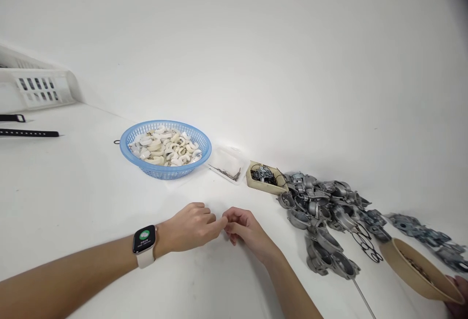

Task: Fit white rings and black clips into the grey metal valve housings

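Observation:
My left hand (197, 225), with a watch (144, 241) on its wrist, is closed, its thumb and forefinger pinched together. Its fingertips meet those of my right hand (248, 231), also closed in a pinch. Whatever the fingers hold, if anything, is hidden or too small to make out. Beyond the hands stands a blue basket (128, 156) full of white and cream curved plastic parts (164, 146). Beside it, a clear shallow tray (228, 156) holds thin metal pins (231, 174).
A cream box (263, 186) holds a small metal assembly. Grey metal castings (321, 207) are piled at right, near black rings (365, 246). Another person's hand (458, 290) grips a tan bowl (402, 270). Black straps (29, 133) and a white basket (69, 87) lie left.

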`<state>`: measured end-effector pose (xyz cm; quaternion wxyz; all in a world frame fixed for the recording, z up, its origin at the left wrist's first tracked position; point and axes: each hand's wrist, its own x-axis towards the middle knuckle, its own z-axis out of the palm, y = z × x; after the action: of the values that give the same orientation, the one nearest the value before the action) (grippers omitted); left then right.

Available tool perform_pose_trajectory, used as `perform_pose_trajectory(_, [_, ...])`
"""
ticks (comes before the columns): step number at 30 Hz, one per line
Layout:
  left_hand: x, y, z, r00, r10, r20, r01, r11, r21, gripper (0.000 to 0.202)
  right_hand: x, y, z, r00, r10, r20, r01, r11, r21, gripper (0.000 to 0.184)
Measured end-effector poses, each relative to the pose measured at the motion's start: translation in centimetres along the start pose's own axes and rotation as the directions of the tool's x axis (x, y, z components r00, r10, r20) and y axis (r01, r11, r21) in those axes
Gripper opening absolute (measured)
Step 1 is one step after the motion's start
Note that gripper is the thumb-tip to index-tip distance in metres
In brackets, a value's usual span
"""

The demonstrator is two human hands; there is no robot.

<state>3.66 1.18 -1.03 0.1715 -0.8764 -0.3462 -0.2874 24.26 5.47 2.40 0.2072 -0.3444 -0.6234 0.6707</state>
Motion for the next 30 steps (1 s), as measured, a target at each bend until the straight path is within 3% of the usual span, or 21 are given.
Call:
perform_pose_trajectory(25, [0.5, 0.0, -1.1, 0.997, 0.072, 0.012, -0.072, 0.997, 0.002, 0.012, 0.2, 0.0, 0.1, 0.999, 0.028, -0.034, -0.027, 0.999, 0.02, 0.01])
perform_pose_trajectory(30, [0.3, 0.0, -0.4, 0.999, 0.035, -0.024, -0.035, 0.999, 0.002, 0.009, 0.1, -0.1, 0.1, 1.0, 0.017, -0.014, -0.017, 1.0, -0.002, 0.009])
